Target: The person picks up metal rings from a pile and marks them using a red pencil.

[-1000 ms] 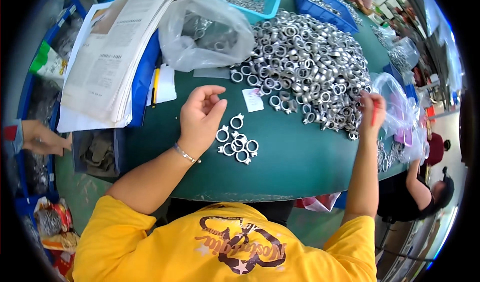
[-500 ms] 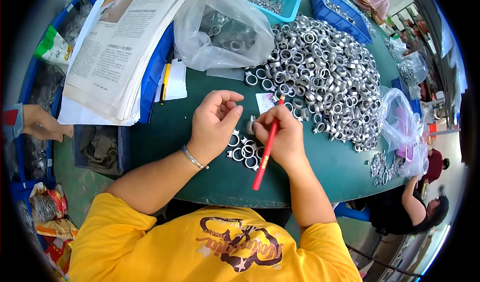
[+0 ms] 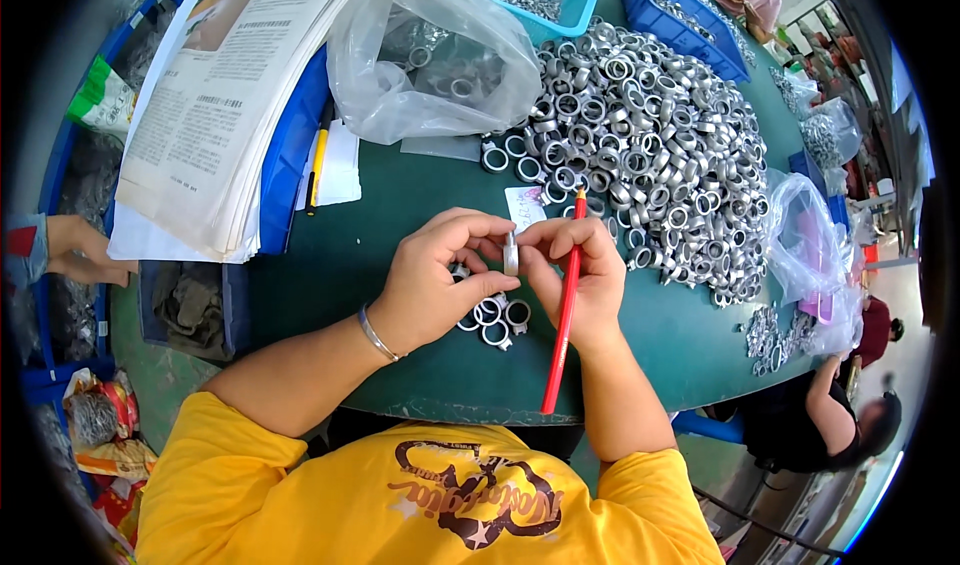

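Observation:
Between my two hands a silver metal ring point(image 3: 511, 255) is held up edge-on, just above the green table. My left hand point(image 3: 420, 283) pinches it between thumb and fingers. From the other side, the fingertips of my right hand point(image 3: 590, 290) meet it. A red pencil point(image 3: 562, 345) also rests in the right hand, its yellowish tip pointing away from me. Several loose rings point(image 3: 493, 313) lie below, partly hidden by my left hand. Beyond the right hand rises a large heap of similar rings point(image 3: 650, 155), with a small paper label point(image 3: 523, 205) at its near left edge.
Left of the heap are a clear plastic bag of rings point(image 3: 400, 95), a yellow-black pen point(image 3: 317, 170) and stacked newspapers point(image 3: 200, 125). Blue trays point(image 3: 690, 40) stand at the back. Other people sit at right and far back; another person's hand point(image 3: 85, 250) shows at left.
My right hand has lifted the ring off the table, and my left hand has moved right and closed on it. The red pencil now stands steeper in the right hand.

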`<action>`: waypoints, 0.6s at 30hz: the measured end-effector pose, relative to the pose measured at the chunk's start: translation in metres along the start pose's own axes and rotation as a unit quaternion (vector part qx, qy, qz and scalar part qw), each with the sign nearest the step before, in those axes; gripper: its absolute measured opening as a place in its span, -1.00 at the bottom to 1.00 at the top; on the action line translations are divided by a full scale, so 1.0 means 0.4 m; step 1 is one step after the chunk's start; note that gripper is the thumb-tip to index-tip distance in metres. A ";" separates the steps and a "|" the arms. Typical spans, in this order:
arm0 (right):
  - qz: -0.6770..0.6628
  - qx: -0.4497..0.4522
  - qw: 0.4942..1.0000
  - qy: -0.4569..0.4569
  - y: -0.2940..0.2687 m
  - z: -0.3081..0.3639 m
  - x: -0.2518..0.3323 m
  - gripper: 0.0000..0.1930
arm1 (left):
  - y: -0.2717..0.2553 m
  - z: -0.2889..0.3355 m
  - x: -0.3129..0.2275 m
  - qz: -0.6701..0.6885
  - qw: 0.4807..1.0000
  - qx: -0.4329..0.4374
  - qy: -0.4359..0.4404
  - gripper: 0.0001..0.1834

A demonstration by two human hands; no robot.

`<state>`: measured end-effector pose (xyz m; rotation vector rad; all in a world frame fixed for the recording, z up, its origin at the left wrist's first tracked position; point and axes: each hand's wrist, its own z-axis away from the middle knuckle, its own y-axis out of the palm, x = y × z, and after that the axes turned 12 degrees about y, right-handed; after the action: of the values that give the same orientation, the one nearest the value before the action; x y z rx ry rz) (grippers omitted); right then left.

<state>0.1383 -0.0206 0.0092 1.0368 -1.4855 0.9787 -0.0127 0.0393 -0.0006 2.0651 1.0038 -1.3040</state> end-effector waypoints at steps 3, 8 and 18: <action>-0.007 -0.014 1.000 -0.025 -0.006 -0.004 -0.012 -0.73 | 0.002 0.002 -0.004 0.027 0.998 0.005 -0.051 -0.50; 0.043 0.024 0.997 -0.055 -0.009 0.002 -0.001 -0.65 | 0.005 0.005 -0.002 0.009 0.999 -0.003 -0.034 -0.55; 0.028 0.034 0.997 -0.056 -0.006 0.004 -0.005 -0.66 | 0.007 0.004 -0.002 -0.041 0.998 -0.041 -0.003 -0.64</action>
<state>0.1405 -0.0224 0.0073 1.1195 -1.5896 1.0323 -0.0115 0.0361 -0.0007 1.9771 1.1316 -1.2868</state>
